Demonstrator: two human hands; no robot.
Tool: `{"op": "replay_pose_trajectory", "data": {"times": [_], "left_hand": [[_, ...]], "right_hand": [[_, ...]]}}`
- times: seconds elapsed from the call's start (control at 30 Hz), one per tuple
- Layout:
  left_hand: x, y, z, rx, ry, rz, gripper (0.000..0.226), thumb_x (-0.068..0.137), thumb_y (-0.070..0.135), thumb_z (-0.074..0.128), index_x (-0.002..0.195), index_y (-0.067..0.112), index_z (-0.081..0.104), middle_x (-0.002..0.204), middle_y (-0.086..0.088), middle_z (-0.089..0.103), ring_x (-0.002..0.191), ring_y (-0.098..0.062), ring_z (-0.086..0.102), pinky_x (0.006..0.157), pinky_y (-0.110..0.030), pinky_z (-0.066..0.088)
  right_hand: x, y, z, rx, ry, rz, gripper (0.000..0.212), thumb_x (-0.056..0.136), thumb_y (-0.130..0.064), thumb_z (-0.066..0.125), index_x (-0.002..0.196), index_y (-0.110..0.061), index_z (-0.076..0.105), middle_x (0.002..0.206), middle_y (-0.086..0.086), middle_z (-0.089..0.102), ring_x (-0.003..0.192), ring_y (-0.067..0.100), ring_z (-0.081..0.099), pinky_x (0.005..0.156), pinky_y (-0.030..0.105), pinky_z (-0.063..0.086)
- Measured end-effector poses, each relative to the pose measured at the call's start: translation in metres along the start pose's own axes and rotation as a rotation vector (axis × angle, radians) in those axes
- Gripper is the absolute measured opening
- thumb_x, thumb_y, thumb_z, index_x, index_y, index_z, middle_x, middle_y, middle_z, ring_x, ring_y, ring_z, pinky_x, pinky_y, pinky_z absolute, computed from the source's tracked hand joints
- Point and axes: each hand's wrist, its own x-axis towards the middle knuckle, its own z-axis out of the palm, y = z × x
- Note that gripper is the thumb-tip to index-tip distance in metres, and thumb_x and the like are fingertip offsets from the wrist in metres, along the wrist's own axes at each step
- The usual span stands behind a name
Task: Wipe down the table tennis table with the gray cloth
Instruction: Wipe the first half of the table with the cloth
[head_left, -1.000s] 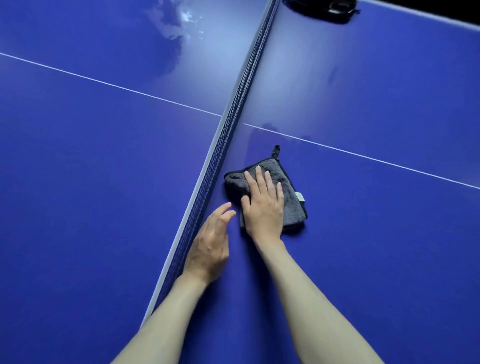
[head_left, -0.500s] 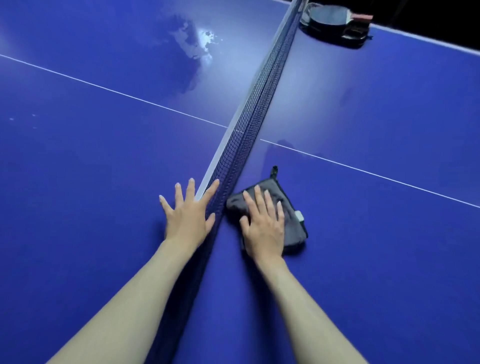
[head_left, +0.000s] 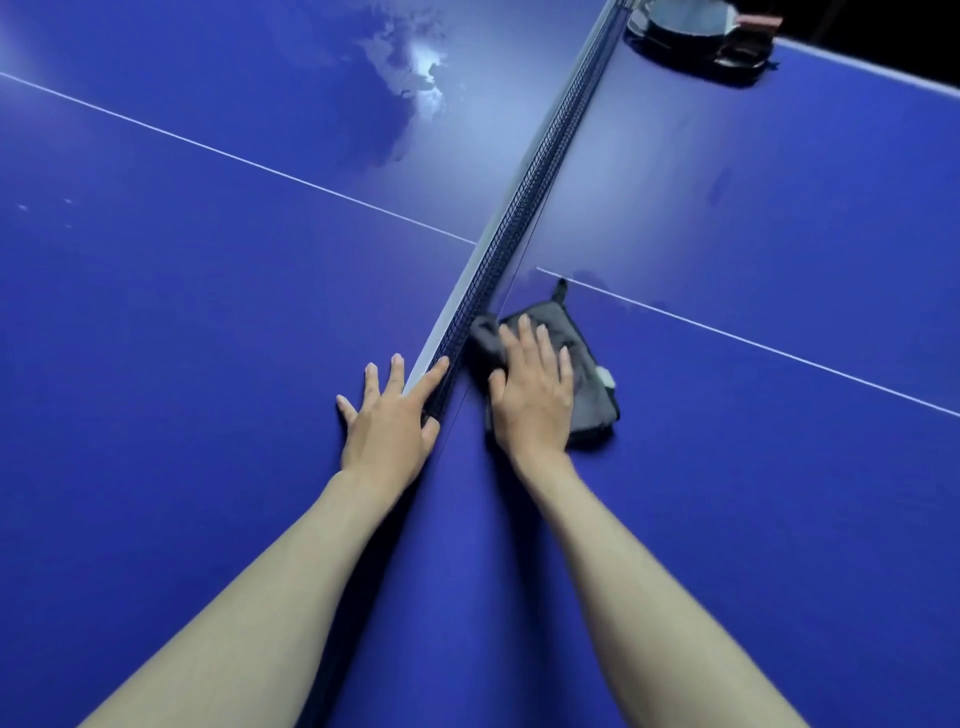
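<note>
Your right hand (head_left: 532, 395) covers much of the gray cloth (head_left: 589, 384), so its middle is hidden. Beyond the cloth, along the net (head_left: 524, 218), the dark paddles (head_left: 701, 39) are cut off by the top edge. Nearer you than the cloth, the net vanishes behind your left hand (head_left: 387, 421).

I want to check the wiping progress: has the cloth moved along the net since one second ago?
Yes. The cloth now lies closer to the white centre line, so it moved forward along the net.
</note>
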Motion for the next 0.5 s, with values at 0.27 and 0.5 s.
{"op": "replay_pose_trajectory", "data": {"times": [0.27, 0.5], "left_hand": [[0.001, -0.002, 0.005, -0.009, 0.027, 0.005, 0.075, 0.103, 0.032, 0.044, 0.158, 0.052, -0.004, 0.171, -0.009, 0.006, 0.156, -0.040, 0.003, 0.114, -0.073, 0.021], [0.003, -0.001, 0.017, -0.005, 0.080, 0.015, 0.072, 0.103, 0.030, 0.040, 0.159, 0.050, -0.002, 0.171, -0.011, 0.004, 0.155, -0.043, 0.001, 0.113, -0.076, 0.016]], "right_hand": [[-0.023, 0.004, -0.003, -0.035, -0.059, -0.063, 0.065, 0.091, -0.049, 0.041, 0.156, -0.043, 0.039, 0.169, -0.010, 0.029, 0.157, 0.012, 0.023, 0.126, 0.043, 0.019], [0.096, 0.021, -0.004, -0.068, -0.098, 0.063, 0.065, 0.095, -0.052, 0.046, 0.158, -0.043, 0.034, 0.171, -0.010, 0.023, 0.157, 0.017, 0.018, 0.123, 0.048, 0.012]]}}
